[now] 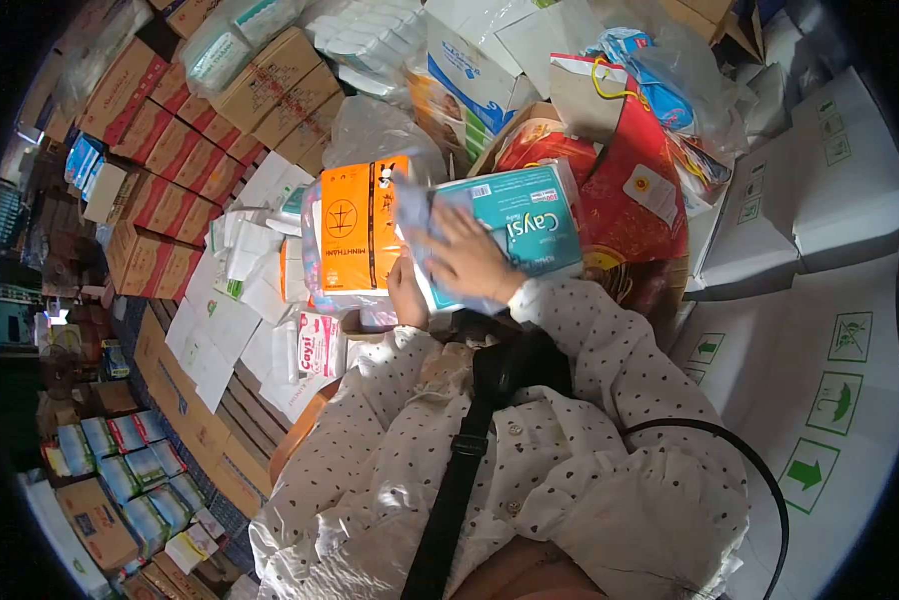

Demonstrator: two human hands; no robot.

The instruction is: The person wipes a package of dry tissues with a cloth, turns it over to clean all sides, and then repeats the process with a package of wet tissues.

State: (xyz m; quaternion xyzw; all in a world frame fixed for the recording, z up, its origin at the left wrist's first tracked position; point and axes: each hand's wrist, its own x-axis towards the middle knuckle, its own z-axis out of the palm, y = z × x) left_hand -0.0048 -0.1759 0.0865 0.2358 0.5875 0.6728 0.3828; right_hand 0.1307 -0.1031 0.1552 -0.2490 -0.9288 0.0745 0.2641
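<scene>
A teal and white Caysi tissue pack (pixel 542 225) lies in front of me, tilted. My right hand (pixel 470 258) presses a grey-blue cloth (pixel 448 208) against its face; the cloth's upper part is smeared by motion. My left hand (pixel 407 290) grips the pack's left edge, thumb upward, its other fingers mostly hidden. Directly left of it stands an orange Minh Thanh pack (pixel 355 228), partly in clear plastic. Below that sits a small pink and white Caysi pack (pixel 317 345).
Red paper bags (pixel 635 195) and an open carton are behind to the right. White cartons (pixel 770 370) line my right side. Brown cartons (pixel 175 155) are stacked at the left, with blue-green packs (pixel 135 470) lower down. A black cable (pixel 740 440) curves beside my right arm.
</scene>
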